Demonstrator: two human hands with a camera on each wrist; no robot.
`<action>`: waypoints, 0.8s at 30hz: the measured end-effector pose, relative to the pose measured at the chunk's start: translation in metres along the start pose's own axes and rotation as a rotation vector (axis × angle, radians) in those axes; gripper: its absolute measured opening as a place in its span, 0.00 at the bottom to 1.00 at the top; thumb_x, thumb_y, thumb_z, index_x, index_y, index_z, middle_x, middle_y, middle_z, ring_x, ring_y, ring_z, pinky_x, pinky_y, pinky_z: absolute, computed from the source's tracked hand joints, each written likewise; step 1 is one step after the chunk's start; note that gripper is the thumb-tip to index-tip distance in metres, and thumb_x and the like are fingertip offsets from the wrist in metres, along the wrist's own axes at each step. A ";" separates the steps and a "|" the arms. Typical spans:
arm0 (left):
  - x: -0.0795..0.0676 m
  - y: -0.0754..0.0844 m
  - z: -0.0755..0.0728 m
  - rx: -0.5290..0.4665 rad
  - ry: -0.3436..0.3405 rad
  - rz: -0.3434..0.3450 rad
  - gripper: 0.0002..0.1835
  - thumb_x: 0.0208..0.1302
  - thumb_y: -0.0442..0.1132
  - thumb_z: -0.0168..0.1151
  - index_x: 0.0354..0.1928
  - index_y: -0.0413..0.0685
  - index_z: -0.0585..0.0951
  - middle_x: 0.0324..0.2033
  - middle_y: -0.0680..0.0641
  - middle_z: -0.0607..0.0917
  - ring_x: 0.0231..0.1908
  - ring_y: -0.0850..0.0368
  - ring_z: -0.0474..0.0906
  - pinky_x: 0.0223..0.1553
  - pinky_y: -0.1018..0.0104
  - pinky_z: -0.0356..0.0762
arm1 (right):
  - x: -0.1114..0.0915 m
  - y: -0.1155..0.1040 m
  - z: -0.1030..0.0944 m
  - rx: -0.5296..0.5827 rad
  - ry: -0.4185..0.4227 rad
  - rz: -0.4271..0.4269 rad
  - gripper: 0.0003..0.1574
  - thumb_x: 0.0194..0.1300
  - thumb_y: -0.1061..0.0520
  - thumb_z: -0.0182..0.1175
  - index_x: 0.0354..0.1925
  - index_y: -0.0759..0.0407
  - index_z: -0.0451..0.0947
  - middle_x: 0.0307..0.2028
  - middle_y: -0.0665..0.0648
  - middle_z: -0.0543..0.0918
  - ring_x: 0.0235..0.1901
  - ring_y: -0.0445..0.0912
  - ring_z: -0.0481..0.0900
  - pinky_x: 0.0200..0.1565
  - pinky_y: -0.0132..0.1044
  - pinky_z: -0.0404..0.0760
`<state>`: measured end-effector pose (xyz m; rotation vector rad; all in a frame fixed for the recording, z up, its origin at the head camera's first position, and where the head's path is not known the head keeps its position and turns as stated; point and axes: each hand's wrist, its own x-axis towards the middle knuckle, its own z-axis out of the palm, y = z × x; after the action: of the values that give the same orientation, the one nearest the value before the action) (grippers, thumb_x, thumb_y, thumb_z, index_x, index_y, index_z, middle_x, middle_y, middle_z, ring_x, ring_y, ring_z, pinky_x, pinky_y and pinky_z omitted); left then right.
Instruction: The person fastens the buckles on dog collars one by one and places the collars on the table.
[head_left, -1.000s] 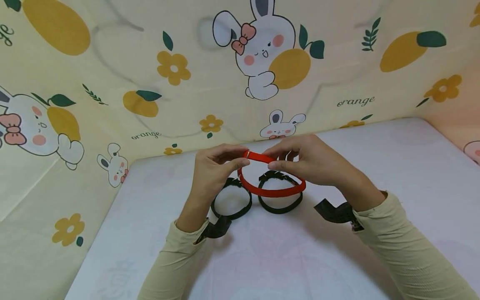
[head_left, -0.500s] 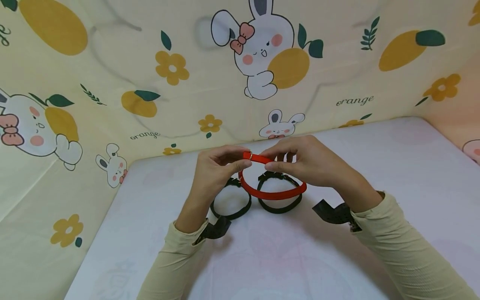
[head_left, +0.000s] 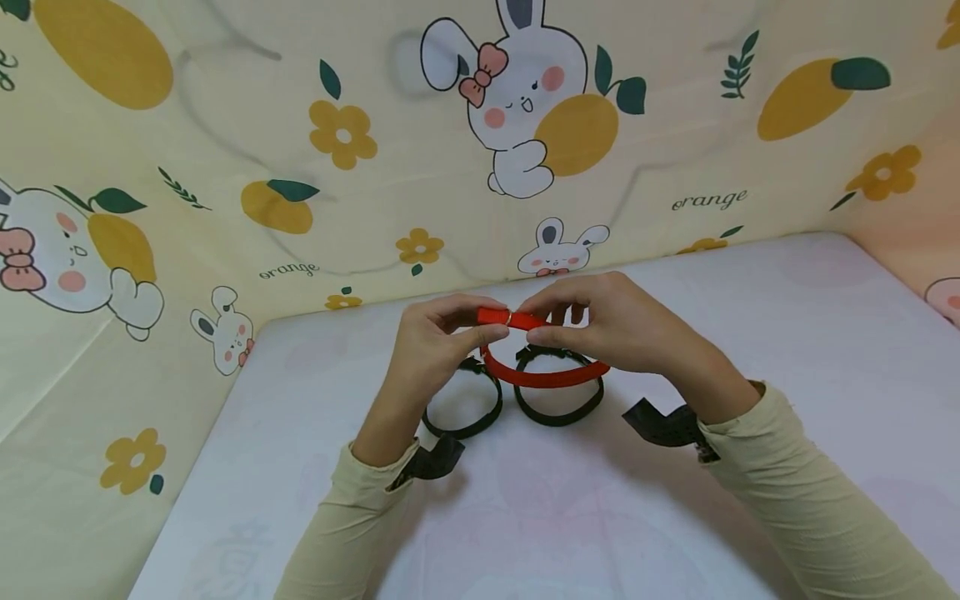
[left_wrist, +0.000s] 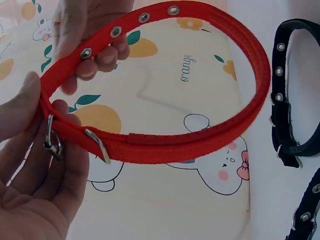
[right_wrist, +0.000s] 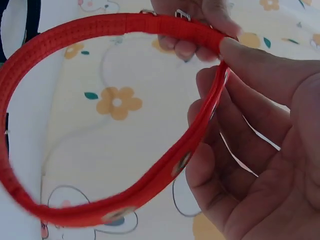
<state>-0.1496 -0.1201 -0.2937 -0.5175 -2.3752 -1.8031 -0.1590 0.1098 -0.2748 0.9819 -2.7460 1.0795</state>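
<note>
A red collar with metal eyelets hangs as a loop above the table between both hands. My left hand pinches it at the buckle end, thumb on one face and fingers behind; the silver buckle and a metal ring show there in the left wrist view. Close by, my right hand pinches the strap between thumb and forefinger, its other fingers loosely bent behind the eyelets. The strap's two ends overlap between the hands, the very tip being hidden by the left fingers.
Two black collars, a left one and a right one, lie looped on the white table below the red collar. Behind the table hangs a printed cloth with rabbits and oranges. Dark straps sit at both cuffs.
Both hands have come a little closer together, the left moving slightly right. More red strap shows left of the metal ring at the overlap. The black collars stay put.
</note>
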 end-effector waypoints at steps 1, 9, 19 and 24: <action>0.000 0.000 -0.001 -0.007 0.011 -0.005 0.12 0.55 0.31 0.74 0.43 0.41 0.88 0.37 0.42 0.89 0.40 0.54 0.83 0.43 0.64 0.82 | 0.000 0.001 -0.001 -0.003 -0.003 0.008 0.17 0.61 0.50 0.71 0.50 0.46 0.86 0.37 0.44 0.87 0.39 0.44 0.75 0.38 0.38 0.77; 0.002 0.000 -0.009 -0.081 0.034 -0.013 0.15 0.58 0.30 0.71 0.48 0.37 0.86 0.36 0.50 0.88 0.36 0.55 0.82 0.40 0.68 0.84 | -0.003 0.006 -0.015 0.013 0.034 0.066 0.13 0.62 0.50 0.70 0.47 0.45 0.86 0.35 0.46 0.87 0.37 0.45 0.75 0.34 0.37 0.76; 0.002 0.000 -0.007 -0.084 -0.011 -0.023 0.14 0.60 0.29 0.68 0.50 0.37 0.85 0.36 0.44 0.88 0.35 0.56 0.83 0.40 0.67 0.84 | -0.006 0.008 -0.017 0.025 0.068 0.063 0.11 0.62 0.52 0.71 0.45 0.44 0.87 0.42 0.45 0.88 0.44 0.43 0.80 0.44 0.42 0.79; 0.002 0.001 -0.006 -0.059 -0.016 -0.041 0.15 0.62 0.30 0.68 0.51 0.38 0.85 0.41 0.39 0.87 0.37 0.55 0.83 0.42 0.68 0.84 | -0.006 0.007 -0.017 0.006 0.077 0.061 0.11 0.60 0.53 0.71 0.44 0.45 0.87 0.40 0.45 0.88 0.43 0.42 0.80 0.46 0.43 0.79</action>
<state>-0.1515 -0.1253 -0.2907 -0.4955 -2.3659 -1.8987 -0.1617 0.1278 -0.2672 0.8438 -2.7288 1.1097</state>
